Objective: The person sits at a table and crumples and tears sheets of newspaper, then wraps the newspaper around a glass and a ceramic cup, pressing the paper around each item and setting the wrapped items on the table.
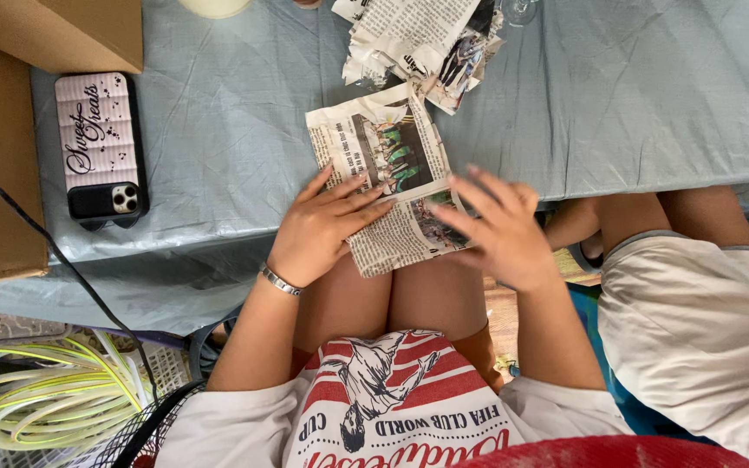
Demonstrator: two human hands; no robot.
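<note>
A folded piece of newspaper [387,165] lies at the near edge of a table covered in pale blue cloth [218,156], its lower end hanging over my knees. My left hand [322,224] rests flat on its left side, fingers spread, a metal bracelet on the wrist. On the paper's right lower part my right hand [496,227] presses down with fingers apart. Neither hand grips anything. A crumpled bundle of newspaper [418,43] sits just beyond the folded piece.
A phone in a pink quilted case [101,147] lies face down at the left. Cardboard boxes [10,104] stand at the far left. Another person's legs and white shirt [695,312] are close on my right. Coiled yellow-green tubing [45,399] lies on the floor.
</note>
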